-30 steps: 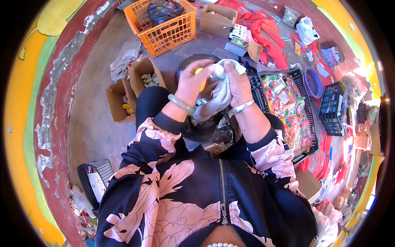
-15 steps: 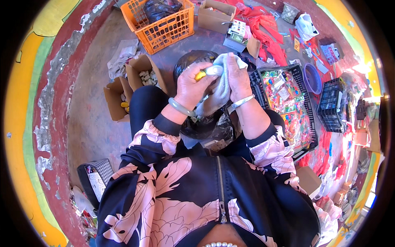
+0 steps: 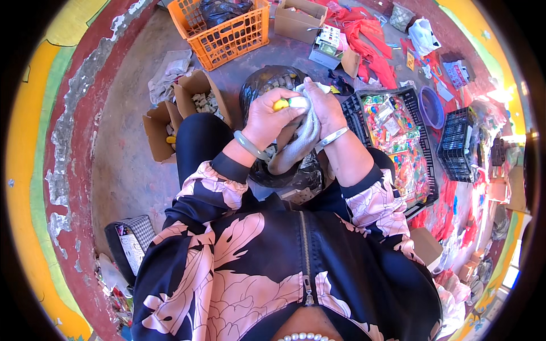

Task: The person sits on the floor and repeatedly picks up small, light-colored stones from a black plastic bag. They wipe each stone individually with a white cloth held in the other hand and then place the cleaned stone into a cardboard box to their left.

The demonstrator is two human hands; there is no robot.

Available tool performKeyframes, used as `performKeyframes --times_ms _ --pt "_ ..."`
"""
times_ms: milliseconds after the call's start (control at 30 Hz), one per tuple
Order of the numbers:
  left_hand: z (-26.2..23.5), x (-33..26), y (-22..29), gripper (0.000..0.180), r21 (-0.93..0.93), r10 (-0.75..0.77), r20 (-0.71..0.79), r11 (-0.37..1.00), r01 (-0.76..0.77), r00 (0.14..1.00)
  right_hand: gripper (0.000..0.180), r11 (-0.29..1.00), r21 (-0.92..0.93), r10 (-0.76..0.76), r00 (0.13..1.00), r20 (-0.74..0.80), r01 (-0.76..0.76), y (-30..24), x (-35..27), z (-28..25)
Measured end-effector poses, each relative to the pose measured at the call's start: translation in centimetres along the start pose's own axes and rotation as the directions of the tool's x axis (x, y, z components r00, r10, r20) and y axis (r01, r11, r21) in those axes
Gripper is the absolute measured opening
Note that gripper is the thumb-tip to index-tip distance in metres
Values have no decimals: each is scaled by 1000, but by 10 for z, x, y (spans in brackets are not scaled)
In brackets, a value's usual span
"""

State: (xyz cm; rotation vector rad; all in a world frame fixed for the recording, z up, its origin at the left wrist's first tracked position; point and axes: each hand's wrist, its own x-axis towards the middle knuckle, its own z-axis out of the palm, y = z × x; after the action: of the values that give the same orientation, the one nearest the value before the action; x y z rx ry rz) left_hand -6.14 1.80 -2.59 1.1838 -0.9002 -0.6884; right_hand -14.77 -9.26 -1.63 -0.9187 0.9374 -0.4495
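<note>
A small object with a yellow end and a white end [image 3: 280, 104] is pinched between the thumb and fingers of my left hand [image 3: 263, 122]. My right hand [image 3: 329, 111] is closed on a greyish-white cloth [image 3: 301, 139], which presses against the object's white end and hides part of it. The cloth's loose end droops between my wrists. Below and behind the hands, between my knees, sits a black plastic bag [image 3: 263, 79], open, with small pale pieces showing inside.
Two cardboard boxes of small pieces [image 3: 190, 94] stand left of my knee. An orange crate [image 3: 233, 40] is ahead, beside a cardboard box [image 3: 296, 24]. To the right are a black crate of colourful packets [image 3: 427, 165], a purple basin [image 3: 432, 109] and another dark crate [image 3: 456, 145].
Both hands stay together. My right hand has tipped slightly left with the cloth, and the cloth's loose end hangs differently. More of the object's yellow end shows beside my left fingers.
</note>
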Motion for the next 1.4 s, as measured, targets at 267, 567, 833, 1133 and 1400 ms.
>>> performKeyframes --times_ms 267,567,833,1133,1400 --pt "-1 5 5 13 -359 -397 -123 872 332 909 46 624 -473 -609 766 205 623 20 0 0" --pt "9 -2 5 17 -366 -388 -23 861 354 921 43 624 -540 -621 778 95 564 11 1 -3" --pt "-55 -3 49 18 -652 -421 -104 713 258 901 27 968 -14 -252 964 -89 252 2 -6 14" --pt "-265 -73 4 14 -459 -495 -726 866 200 478 28 991 9 -130 989 63 130 10 -7 17" --pt "-316 -106 -72 31 -830 -588 -515 525 -190 624 27 995 -1 -95 994 57 95 23 10 8"
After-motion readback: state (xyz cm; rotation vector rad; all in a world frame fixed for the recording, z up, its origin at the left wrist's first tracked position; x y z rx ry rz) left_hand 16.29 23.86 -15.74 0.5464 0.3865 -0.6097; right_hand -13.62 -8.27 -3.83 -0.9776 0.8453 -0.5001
